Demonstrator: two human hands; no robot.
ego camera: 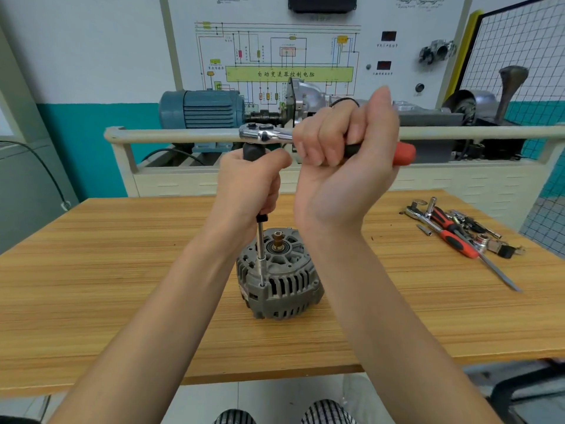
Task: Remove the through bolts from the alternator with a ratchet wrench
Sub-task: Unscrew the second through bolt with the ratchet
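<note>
Wood-grain counter (122, 270) in the foreground, over a pale floor (260, 399). Behind it, a cream-railed training stand (171, 134) carries a blue electric motor (201, 108) coupled to a metal gearbox (308, 96). A white panel (275, 53) with a coloured wiring diagram rises at the rear. The wall (91, 71) is white above, teal below. A wire-mesh screen (516, 44) stands at right; a grey cabinet (27, 191) at left.

Grey alternator (279, 278) upright under ratchet wrench (266, 134)

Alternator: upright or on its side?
Upright. The alternator stands on the table with its shaft end facing up; the extension bar comes straight down onto a bolt at its rim.
</note>
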